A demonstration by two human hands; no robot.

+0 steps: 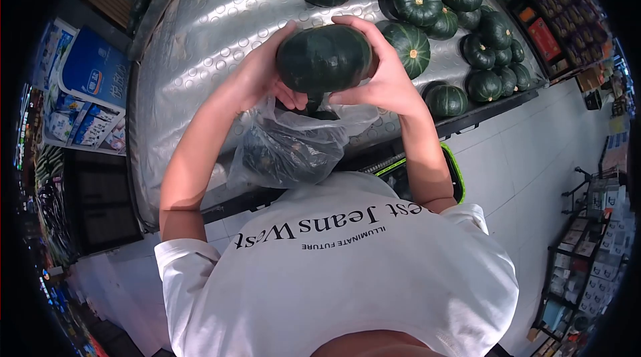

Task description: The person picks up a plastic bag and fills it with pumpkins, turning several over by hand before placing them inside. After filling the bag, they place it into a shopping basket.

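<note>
Between my two hands I hold a dark green pumpkin (324, 60), raised over the metal display table (220, 57). My left hand (267, 73) grips its left side, with some fingers curled beneath. Thumb and fingers of my right hand (380, 67) clasp the right side. Just below the pumpkin, close to my body, sits a clear plastic bag (294, 150) with dark green pumpkin showing through it. The bag's upper part reaches up to my fingers.
Several green pumpkins (417, 3) are piled at the table's right side. A black basket with a bright green rim (457, 173) is by my right arm. At left stands a blue and white carton (93, 70); shelving (574, 257) lines the right.
</note>
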